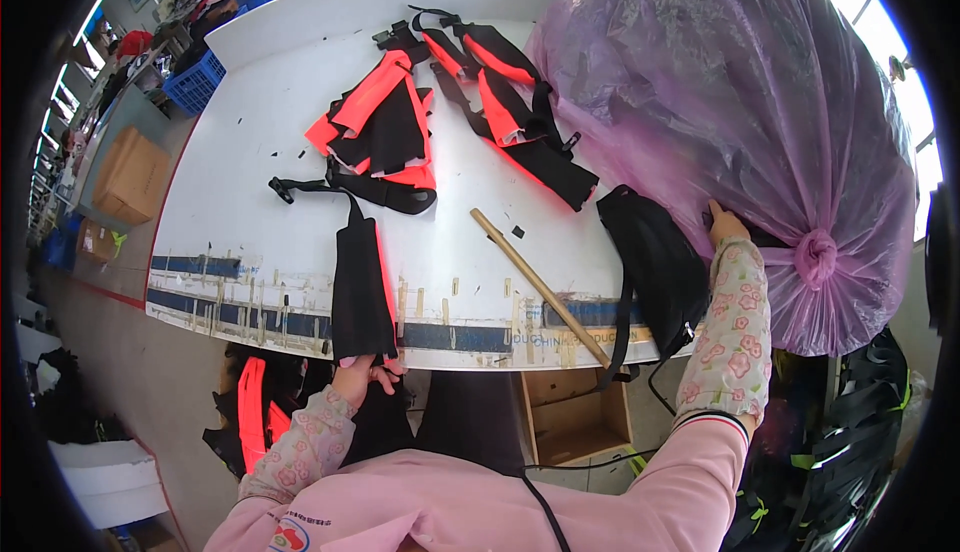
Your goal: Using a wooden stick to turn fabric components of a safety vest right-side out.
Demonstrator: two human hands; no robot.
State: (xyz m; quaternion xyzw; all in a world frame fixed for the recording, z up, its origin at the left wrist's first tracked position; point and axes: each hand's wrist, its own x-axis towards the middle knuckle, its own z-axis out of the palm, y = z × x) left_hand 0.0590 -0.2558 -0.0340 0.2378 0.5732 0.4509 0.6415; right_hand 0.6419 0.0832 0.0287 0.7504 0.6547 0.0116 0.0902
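My left hand [363,378] is at the table's near edge, its fingers closed on the lower end of a black fabric strip [358,287] with a neon orange side. A black strap with a buckle [283,189] runs from the strip's top. At the right, my right hand [729,226] rests against a big tied purple plastic bag [720,82]. One finger is stretched out; the others are partly hidden. Just left of that hand lies a black pouch [655,262] with a strap. Farther back are a pile of black-and-orange strips [385,122] and several more buckled strips [505,102].
A wooden stick [540,287] lies slantwise on the white table [230,212], which has a raised back rim and worn tape along its front. Below the edge is an open wooden drawer [575,417]. Black-and-orange pieces [252,412] hang under the table at left; black goods [840,442] stand at right.
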